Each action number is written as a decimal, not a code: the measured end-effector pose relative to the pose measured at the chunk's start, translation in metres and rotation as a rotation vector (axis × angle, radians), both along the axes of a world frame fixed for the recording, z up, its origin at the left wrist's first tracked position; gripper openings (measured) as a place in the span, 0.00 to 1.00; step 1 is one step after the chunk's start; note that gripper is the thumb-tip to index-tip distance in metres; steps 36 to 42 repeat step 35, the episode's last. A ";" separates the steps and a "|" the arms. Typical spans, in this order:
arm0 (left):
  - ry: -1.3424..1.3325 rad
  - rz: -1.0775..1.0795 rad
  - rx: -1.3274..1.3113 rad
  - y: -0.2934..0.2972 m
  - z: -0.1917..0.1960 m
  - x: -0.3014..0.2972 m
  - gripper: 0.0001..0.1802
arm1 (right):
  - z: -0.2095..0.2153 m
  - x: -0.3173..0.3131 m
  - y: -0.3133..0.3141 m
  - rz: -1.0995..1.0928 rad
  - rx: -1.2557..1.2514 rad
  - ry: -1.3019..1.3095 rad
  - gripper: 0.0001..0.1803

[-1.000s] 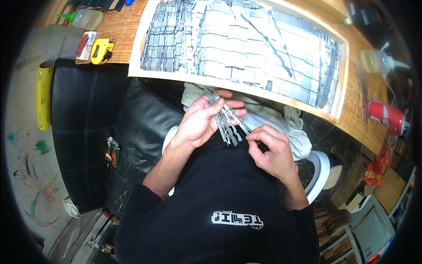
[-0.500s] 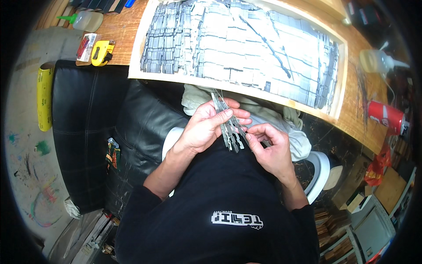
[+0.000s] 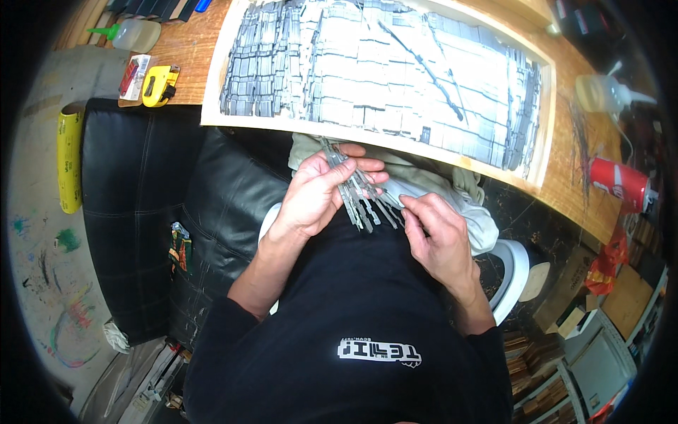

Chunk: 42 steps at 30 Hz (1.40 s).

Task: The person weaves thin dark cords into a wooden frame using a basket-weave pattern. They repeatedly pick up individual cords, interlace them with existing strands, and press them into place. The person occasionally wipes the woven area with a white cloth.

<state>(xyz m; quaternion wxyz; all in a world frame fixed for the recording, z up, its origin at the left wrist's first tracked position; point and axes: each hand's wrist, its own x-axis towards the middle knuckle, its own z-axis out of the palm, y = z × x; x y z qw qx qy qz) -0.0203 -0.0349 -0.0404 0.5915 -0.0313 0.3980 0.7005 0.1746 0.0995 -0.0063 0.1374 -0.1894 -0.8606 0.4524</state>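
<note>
In front of my body, my left hand [image 3: 318, 185] is closed around a loose bundle of thin grey strips [image 3: 361, 199], its thumb pressed across them. The strips have jagged edges and fan out downward from the palm. My right hand [image 3: 439, 225] is beside the bundle, thumb and forefinger pinched together at the end of a light strip that reaches toward the left hand. Just beyond both hands is a pale wooden-framed panel [image 3: 378, 132] covered in rows of grey and white strips. Two dark, thin pieces [image 3: 424, 62] lie slantwise over it.
A yellow tool [image 3: 161, 85], a small box [image 3: 134, 76] and a green-tipped glue bottle [image 3: 135, 35] are at the table's left. On its right are another squeeze bottle [image 3: 600, 94] and a red can [image 3: 619, 180]. A black leather seat [image 3: 141, 205] stands left of me.
The strips in my left hand have spread wider, and that hand has shifted slightly left and up. My right hand has turned, its fingers now pinching a light strip.
</note>
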 end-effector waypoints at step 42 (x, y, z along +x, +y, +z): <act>0.007 -0.086 0.028 -0.001 -0.001 -0.007 0.11 | -0.015 0.000 0.005 0.002 -0.710 -0.244 0.15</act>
